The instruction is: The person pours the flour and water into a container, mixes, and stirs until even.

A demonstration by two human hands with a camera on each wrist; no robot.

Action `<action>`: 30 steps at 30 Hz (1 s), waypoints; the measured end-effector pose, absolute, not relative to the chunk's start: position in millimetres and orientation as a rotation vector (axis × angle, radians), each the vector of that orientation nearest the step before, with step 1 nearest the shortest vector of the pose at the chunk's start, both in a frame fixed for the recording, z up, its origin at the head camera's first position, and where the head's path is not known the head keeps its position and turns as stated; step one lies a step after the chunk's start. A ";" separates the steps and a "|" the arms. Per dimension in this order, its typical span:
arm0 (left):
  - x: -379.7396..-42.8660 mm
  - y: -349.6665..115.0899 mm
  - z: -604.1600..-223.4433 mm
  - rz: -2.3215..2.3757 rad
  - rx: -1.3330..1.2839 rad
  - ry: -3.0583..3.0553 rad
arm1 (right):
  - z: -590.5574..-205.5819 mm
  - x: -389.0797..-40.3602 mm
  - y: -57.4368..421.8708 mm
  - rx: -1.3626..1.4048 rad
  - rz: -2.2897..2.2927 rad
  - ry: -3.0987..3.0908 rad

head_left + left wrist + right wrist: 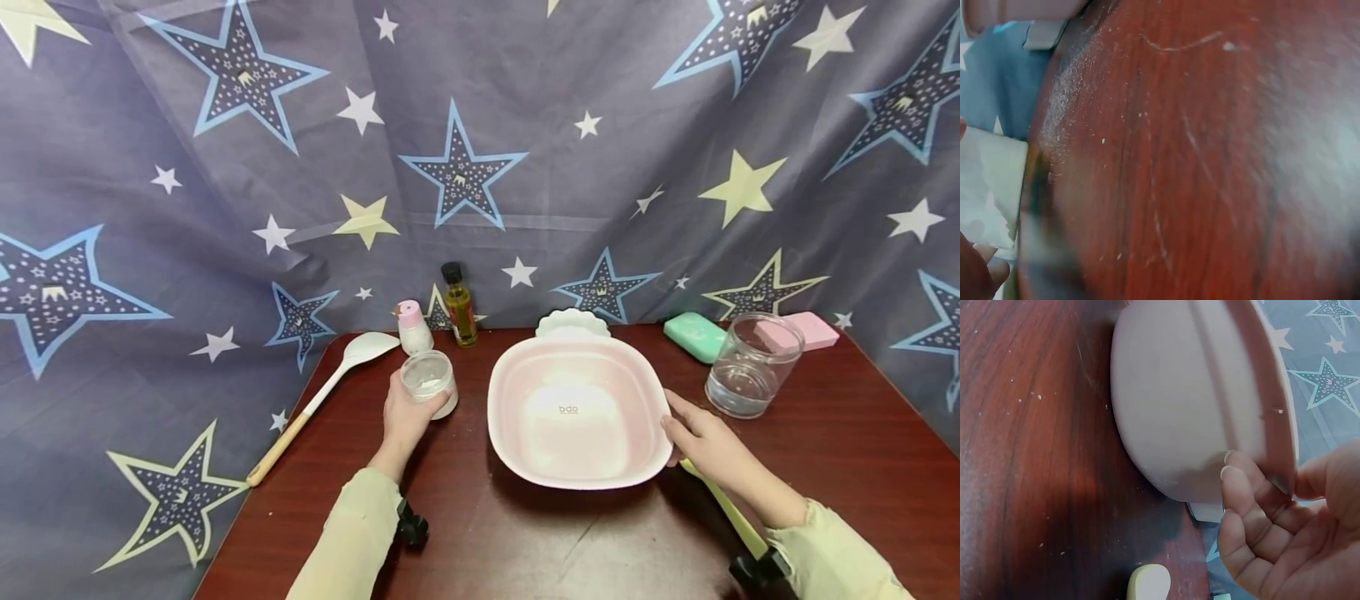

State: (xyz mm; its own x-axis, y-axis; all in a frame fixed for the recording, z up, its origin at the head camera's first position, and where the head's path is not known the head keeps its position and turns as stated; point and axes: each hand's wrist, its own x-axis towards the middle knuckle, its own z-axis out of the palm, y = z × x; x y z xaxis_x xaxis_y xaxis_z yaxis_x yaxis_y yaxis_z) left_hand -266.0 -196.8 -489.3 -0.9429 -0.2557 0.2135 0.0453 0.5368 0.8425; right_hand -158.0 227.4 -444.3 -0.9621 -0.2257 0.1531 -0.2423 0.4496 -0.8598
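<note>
My left hand grips a small clear jar with some white stuff inside. In the left wrist view only fingertips and part of the jar show at the left edge. My right hand pinches the right rim of a pink plastic basin, thumb on the rim and fingers beneath it. The right wrist view shows the basin's outer wall beside the curled fingers. The basin's inside holds nothing but a small printed logo.
Behind stand a pink-capped shaker, an oil bottle and a white scalloped dish. A white ladle lies left. Right are a green box, a pink block and a glass jar of water. A yellow-green handle lies below my right arm.
</note>
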 end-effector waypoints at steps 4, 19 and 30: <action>-258.9 -196.6 -478.2 -1.293 0.026 -2.448 | -442.8 -157.6 226.6 0.440 1.606 -2.647; -232.5 -176.4 -410.5 -0.826 -0.594 -2.420 | -443.4 -156.5 223.9 0.432 1.683 -2.609; -225.3 -140.6 -379.6 -0.256 -0.911 -2.348 | -445.8 -157.1 224.9 0.413 1.644 -2.628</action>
State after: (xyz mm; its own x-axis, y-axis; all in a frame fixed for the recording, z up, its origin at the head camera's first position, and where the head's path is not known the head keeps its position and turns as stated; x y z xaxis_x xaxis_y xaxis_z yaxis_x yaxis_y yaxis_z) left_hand -225.3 -140.6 -379.6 -0.5841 0.5491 0.5977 0.6652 0.7458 -0.0352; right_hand -157.1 224.9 -445.8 -0.9651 -0.2140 0.1512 -0.2296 0.4126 -0.8815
